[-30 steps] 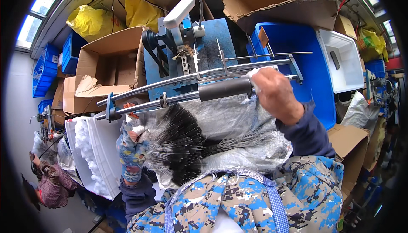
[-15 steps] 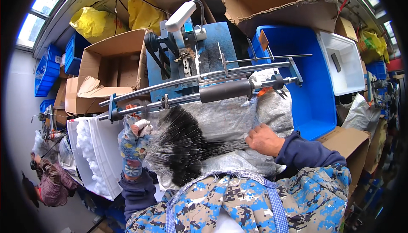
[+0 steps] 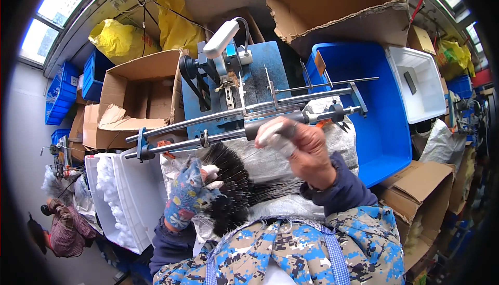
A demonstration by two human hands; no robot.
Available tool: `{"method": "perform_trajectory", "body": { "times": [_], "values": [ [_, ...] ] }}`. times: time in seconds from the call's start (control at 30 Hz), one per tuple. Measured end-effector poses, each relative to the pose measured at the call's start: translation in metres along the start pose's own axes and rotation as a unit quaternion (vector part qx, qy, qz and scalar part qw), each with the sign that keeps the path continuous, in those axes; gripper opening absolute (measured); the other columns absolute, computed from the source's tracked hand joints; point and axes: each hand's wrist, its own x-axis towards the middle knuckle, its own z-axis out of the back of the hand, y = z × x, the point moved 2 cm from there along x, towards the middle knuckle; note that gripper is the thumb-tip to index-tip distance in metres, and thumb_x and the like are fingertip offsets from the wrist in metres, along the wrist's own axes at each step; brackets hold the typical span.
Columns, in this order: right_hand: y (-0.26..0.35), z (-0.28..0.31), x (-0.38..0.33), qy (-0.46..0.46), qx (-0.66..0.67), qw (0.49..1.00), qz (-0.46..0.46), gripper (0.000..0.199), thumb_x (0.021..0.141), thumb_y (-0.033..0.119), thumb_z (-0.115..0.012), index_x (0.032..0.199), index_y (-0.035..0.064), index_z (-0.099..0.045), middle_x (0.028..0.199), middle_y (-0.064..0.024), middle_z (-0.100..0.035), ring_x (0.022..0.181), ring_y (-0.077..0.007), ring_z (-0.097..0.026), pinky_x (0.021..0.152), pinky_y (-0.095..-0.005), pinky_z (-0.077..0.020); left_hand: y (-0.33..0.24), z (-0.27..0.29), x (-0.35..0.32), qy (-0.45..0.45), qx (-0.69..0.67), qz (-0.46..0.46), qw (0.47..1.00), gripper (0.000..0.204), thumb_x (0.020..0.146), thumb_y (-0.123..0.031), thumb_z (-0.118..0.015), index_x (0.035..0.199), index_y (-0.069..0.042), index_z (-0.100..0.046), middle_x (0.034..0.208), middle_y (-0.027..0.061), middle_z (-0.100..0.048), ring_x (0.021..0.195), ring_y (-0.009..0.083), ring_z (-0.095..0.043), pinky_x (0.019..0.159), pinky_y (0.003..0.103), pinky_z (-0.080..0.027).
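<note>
Much of the black bristle bundle looks unused (no finished share shows); it lies near centre on the silvery sack, long axis left to right, dense end left, strands trailing right; your gloved left hand meets its left side; your right hand curls by the roller; I cannot tell whether either grips anything.

A workshop, shown by the bench machine and stacked blue bins.
</note>
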Motion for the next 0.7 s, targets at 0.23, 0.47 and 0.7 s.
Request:
{"method": "perform_trajectory", "body": {
  "times": [0.23, 0.47, 0.7],
  "values": [
    [-0.025, 0.033, 0.092, 0.027, -0.687, 0.716, 0.116, 0.013, 0.078, 0.002, -0.051, 0.087, 0.0044, -0.061, 0.074, -0.0126, -0.055, 0.071, -0.0273, -0.057, 0.062, -0.0390, -0.0461, 0.050, 0.006, -0.022, 0.070, 0.166, 0.033, 0.983, 0.030, 0.065, -0.012, -0.072, 0.093, -0.007, -0.062, 0.082, 0.0141, -0.061, 0.079, 0.0341, -0.060, 0.067, 0.037, -0.047],
    [-0.081, 0.052, 0.123, 0.039, -0.797, 0.597, 0.080, 0.011, 0.074, 0.012, -0.053, 0.081, 0.0080, -0.060, 0.090, -0.0106, -0.056, 0.082, -0.0244, -0.056, 0.067, -0.0377, -0.0427, 0.035, 0.018, -0.014, 0.078, 0.082, 0.068, 0.991, 0.033, 0.064, -0.010, -0.071, 0.095, -0.005, -0.061, 0.085, 0.0158, -0.061, 0.082, 0.0353, -0.058, 0.069, 0.038, -0.046],
    [-0.089, 0.053, 0.124, 0.063, -0.781, 0.618, 0.063, 0.013, 0.074, 0.014, -0.054, 0.083, 0.0094, -0.062, 0.092, -0.0097, -0.057, 0.084, -0.0245, -0.055, 0.068, -0.0394, -0.0394, 0.017, 0.017, -0.004, 0.012, 0.120, -0.054, 0.991, 0.052, 0.066, -0.006, -0.066, 0.116, -0.006, -0.052, 0.096, 0.0149, -0.060, 0.088, 0.0331, -0.058, 0.074, 0.036, -0.046]
  ]
}}
